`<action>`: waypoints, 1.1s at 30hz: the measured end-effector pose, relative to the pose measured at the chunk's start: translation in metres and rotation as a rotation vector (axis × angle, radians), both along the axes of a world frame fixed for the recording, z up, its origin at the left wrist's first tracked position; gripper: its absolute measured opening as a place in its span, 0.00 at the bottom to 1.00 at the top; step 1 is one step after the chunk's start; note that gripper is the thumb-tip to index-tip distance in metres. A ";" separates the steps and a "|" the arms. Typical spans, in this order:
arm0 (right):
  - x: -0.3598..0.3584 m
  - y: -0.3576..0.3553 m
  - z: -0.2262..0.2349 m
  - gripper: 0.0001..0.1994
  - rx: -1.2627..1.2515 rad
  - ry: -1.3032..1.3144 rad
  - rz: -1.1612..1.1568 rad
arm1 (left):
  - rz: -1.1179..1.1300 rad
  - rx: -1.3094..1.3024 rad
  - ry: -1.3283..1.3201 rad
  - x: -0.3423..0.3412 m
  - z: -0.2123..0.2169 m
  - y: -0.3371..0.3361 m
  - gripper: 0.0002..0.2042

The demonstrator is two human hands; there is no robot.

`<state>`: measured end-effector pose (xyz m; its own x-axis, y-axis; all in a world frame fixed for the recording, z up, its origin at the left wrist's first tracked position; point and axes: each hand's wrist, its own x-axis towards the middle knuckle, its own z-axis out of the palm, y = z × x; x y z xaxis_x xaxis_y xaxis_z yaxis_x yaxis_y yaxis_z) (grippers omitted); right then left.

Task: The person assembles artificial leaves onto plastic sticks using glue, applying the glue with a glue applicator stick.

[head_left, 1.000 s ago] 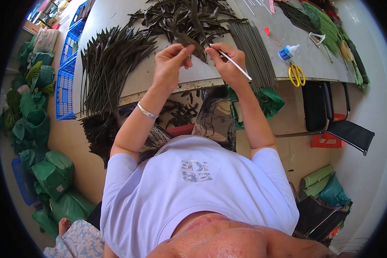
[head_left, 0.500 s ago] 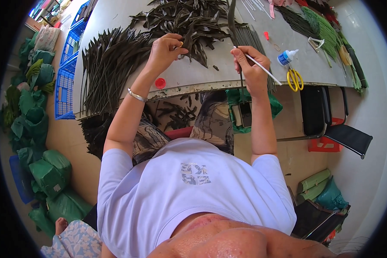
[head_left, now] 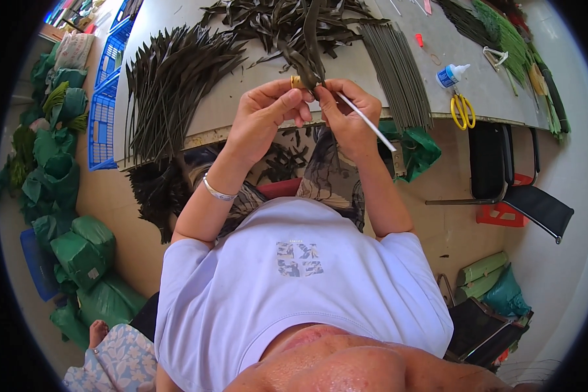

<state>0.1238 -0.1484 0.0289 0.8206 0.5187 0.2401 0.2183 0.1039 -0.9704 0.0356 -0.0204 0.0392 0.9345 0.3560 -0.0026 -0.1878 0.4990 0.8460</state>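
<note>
Both of my hands meet over the table's near edge. My left hand [head_left: 272, 116] is closed, its thumb and forefinger at the base of a long dark green artificial leaf [head_left: 302, 64]; a gold-coloured band sits on a finger. My right hand [head_left: 351, 117] is closed too, gripping a thin white stick [head_left: 366, 121] that slants down to the right. The same hand pinches a dark leaf stem [head_left: 312, 39] standing upright between the hands. The fingers partly hide where leaf and stem meet.
A heap of loose dark leaves [head_left: 255, 23] lies ahead; leafed stems [head_left: 170, 85] are bundled at left and bare stems [head_left: 395, 75] at right. Further right are a glue bottle [head_left: 451, 76], yellow-handled scissors [head_left: 462, 111] and a red cap [head_left: 419, 40]. Blue crates [head_left: 101, 127] stand left.
My hands have come together from apart. The left hand has moved right from the leaf heap with a leaf; the right hand has moved left, still holding the white stick and stem.
</note>
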 end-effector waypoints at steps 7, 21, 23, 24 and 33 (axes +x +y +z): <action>-0.014 0.001 0.003 0.05 -0.110 0.005 0.054 | -0.056 0.054 -0.055 -0.010 -0.031 0.014 0.06; -0.041 -0.014 0.018 0.07 -0.100 -0.644 0.050 | -0.062 -0.362 -0.151 -0.023 -0.042 0.009 0.04; -0.041 -0.014 0.017 0.07 -0.126 -0.656 0.065 | -0.059 -0.365 -0.136 -0.026 -0.042 0.008 0.04; -0.041 -0.014 0.017 0.07 -0.127 -0.653 0.066 | -0.051 -0.370 -0.145 -0.026 -0.042 0.007 0.04; -0.039 -0.014 0.013 0.08 -0.156 -0.694 0.124 | -0.023 -0.357 -0.128 -0.028 -0.039 0.003 0.05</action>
<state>0.0846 -0.1621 0.0419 0.4387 0.6686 0.6005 0.7854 0.0395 -0.6177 0.0078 -0.0172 0.0002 0.9430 0.3329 -0.0056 -0.2661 0.7636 0.5883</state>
